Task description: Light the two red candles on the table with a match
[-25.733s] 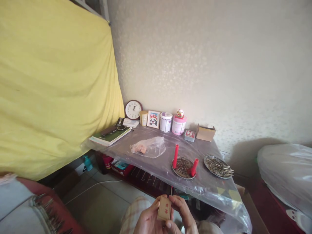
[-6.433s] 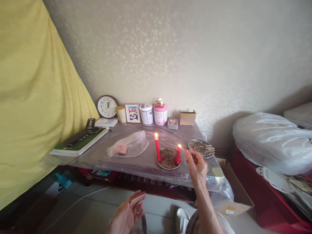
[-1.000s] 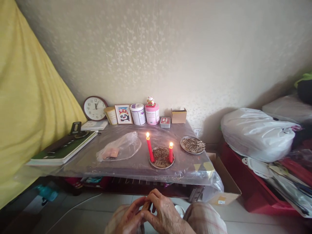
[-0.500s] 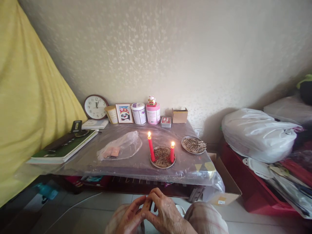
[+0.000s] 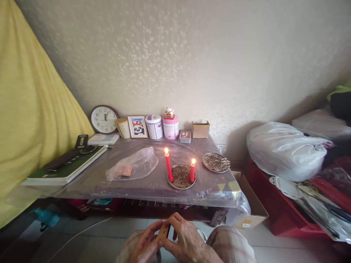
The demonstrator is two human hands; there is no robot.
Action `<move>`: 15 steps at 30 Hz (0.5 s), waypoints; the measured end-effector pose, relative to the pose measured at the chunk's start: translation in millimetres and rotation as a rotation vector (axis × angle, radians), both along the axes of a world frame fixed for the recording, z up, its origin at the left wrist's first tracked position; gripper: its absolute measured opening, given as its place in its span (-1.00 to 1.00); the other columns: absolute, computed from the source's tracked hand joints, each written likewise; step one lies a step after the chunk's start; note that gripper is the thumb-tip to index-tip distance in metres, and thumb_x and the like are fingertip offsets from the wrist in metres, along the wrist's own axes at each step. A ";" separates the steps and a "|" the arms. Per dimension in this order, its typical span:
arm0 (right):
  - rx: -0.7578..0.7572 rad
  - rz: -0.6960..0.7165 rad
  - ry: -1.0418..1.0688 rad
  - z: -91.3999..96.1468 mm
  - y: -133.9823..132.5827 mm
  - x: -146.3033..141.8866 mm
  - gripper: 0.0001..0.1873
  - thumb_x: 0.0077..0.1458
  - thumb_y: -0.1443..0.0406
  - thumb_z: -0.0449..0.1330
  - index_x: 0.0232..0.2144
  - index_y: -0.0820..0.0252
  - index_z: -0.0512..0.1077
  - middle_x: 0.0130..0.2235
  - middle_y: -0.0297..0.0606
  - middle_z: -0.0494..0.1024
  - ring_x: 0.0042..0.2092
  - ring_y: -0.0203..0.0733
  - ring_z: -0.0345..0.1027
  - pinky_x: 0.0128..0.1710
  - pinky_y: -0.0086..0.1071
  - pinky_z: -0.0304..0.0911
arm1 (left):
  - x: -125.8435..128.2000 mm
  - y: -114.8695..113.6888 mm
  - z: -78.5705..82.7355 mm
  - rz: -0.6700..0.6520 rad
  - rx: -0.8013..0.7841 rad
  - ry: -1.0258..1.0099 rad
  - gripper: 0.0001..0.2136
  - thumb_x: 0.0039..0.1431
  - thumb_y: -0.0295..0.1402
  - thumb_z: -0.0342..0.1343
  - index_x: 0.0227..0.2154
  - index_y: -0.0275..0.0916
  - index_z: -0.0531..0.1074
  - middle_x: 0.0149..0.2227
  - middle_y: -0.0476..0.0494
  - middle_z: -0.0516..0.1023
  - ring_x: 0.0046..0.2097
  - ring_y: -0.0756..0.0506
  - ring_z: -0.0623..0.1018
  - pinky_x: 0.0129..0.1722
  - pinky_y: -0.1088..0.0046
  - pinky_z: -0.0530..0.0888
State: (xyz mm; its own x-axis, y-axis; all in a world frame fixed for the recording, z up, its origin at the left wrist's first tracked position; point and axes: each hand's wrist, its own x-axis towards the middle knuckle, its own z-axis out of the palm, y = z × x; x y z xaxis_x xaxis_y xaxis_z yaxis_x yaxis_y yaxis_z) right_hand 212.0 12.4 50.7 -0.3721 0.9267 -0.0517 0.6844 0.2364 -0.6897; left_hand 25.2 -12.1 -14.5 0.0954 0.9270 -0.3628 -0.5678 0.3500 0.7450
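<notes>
A small tan matchbox (image 5: 163, 232) with a dark side is held between both hands above my lap. My left hand (image 5: 146, 241) grips its left side, and my right hand (image 5: 186, 233) wraps over its right end, hiding part of it. Beyond them, on the table, a round metal plate (image 5: 181, 185) carries two lit red candles: a taller candle (image 5: 168, 168) on the left and a shorter candle (image 5: 192, 172) on the right. Thin sticks like used matches lie on a second plate (image 5: 212, 162) farther right. Similar tan boxes (image 5: 126, 171) show inside a clear plastic bag (image 5: 144, 160).
Clear plastic sheeting covers the low table (image 5: 95, 182). Along the wall stand a clock (image 5: 104, 119), a picture frame (image 5: 138, 127), canisters (image 5: 154, 128) and an open cardboard box (image 5: 200, 130). A green book (image 5: 65, 164) lies left; a red bin (image 5: 287, 215) stands right.
The view has shifted slightly to the right. More of the matchbox shows between my fingers; both hands keep hold of it. The candles still burn in place.
</notes>
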 end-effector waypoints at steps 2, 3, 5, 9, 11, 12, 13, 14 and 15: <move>0.018 0.004 0.010 -2.6 0.5 -0.1 -0.71 0.09 0.26 0.44 -0.13 0.23 0.61 -0.12 -0.18 0.64 -0.20 -0.11 0.60 -0.18 -0.39 0.40 | -0.4 0.8 0.4 -0.045 0.033 0.017 -0.56 -0.11 -0.32 0.55 -0.09 -0.23 0.72 0.14 -0.39 0.71 0.44 -0.61 0.26 0.45 -0.26 0.18; 0.026 0.005 0.013 -4.1 0.7 -0.2 -0.71 0.08 0.26 0.44 -0.13 0.22 0.61 -0.13 -0.18 0.64 -0.21 -0.12 0.59 -0.19 -0.39 0.40 | -0.8 1.1 0.4 -0.068 0.046 0.029 -0.56 -0.09 -0.29 0.54 -0.07 -0.21 0.72 0.15 -0.37 0.71 0.45 -0.60 0.25 0.45 -0.25 0.19; 0.042 0.001 0.012 -7.4 0.9 -0.5 -0.73 0.07 0.27 0.43 -0.15 0.21 0.60 -0.15 -0.21 0.63 -0.23 -0.15 0.57 -0.22 -0.40 0.38 | -1.6 1.1 -0.3 -0.074 0.050 0.029 -0.57 -0.07 -0.27 0.53 -0.07 -0.18 0.72 0.15 -0.34 0.71 0.45 -0.59 0.25 0.45 -0.26 0.19; 0.080 -0.003 0.034 -11.7 0.3 -1.5 -0.78 0.08 0.27 0.40 -0.19 0.19 0.59 -0.19 -0.25 0.61 -0.28 -0.19 0.54 -0.28 -0.42 0.35 | -3.3 -0.6 -5.2 -0.068 0.045 0.021 -0.56 -0.04 -0.26 0.51 -0.04 -0.20 0.70 0.17 -0.35 0.69 0.48 -0.59 0.18 0.45 -0.26 0.18; 0.090 -0.004 0.062 -11.0 -0.3 -2.0 -0.82 0.09 0.29 0.37 -0.21 0.19 0.59 -0.20 -0.25 0.60 -0.29 -0.21 0.53 -0.30 -0.43 0.34 | -4.5 -1.2 -9.8 -0.057 0.025 0.010 -0.57 -0.03 -0.28 0.50 -0.04 -0.18 0.70 0.19 -0.36 0.68 0.49 -0.57 0.14 0.44 -0.21 0.22; 0.088 -0.004 0.073 -9.8 -0.5 -2.1 -0.84 0.10 0.30 0.36 -0.22 0.19 0.59 -0.21 -0.26 0.60 -0.30 -0.23 0.52 -0.30 -0.44 0.33 | -5.3 -1.1 -12.5 -0.049 0.012 -0.003 -0.58 -0.02 -0.30 0.49 -0.04 -0.18 0.70 0.20 -0.37 0.67 0.49 -0.57 0.14 0.44 -0.19 0.24; 0.084 -0.004 0.082 -8.3 -0.6 -2.0 -0.85 0.11 0.30 0.35 -0.23 0.19 0.59 -0.22 -0.26 0.59 -0.31 -0.23 0.51 -0.30 -0.44 0.33 | -6.2 -0.7 -15.3 -0.042 0.002 -0.021 -0.59 -0.02 -0.30 0.48 -0.05 -0.18 0.71 0.20 -0.38 0.67 0.49 -0.57 0.15 0.43 -0.18 0.26; 0.079 -0.006 0.088 -6.7 -0.5 -1.8 -0.86 0.12 0.31 0.34 -0.23 0.19 0.59 -0.22 -0.26 0.59 -0.32 -0.24 0.50 -0.30 -0.44 0.33 | -7.2 0.1 -18.0 -0.043 -0.002 -0.045 -0.60 -0.01 -0.30 0.47 -0.04 -0.19 0.70 0.21 -0.40 0.66 0.49 -0.57 0.17 0.43 -0.18 0.27; 0.075 -0.007 0.096 -5.4 -0.1 -1.4 -0.87 0.13 0.30 0.34 -0.23 0.19 0.59 -0.22 -0.26 0.58 -0.32 -0.24 0.49 -0.31 -0.44 0.33 | -8.3 1.1 -20.4 -0.046 0.003 -0.068 -0.59 0.01 -0.29 0.47 -0.03 -0.20 0.70 0.22 -0.40 0.65 0.48 -0.58 0.21 0.42 -0.18 0.28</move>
State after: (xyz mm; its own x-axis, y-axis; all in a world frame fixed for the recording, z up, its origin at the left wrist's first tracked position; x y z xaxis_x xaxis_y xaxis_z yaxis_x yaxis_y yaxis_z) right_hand 210.6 12.3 45.3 -0.3656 0.9292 0.0538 0.6178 0.2855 -0.7326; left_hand 16.9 -10.9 -34.9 0.1624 0.9222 -0.3510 -0.6005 0.3747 0.7064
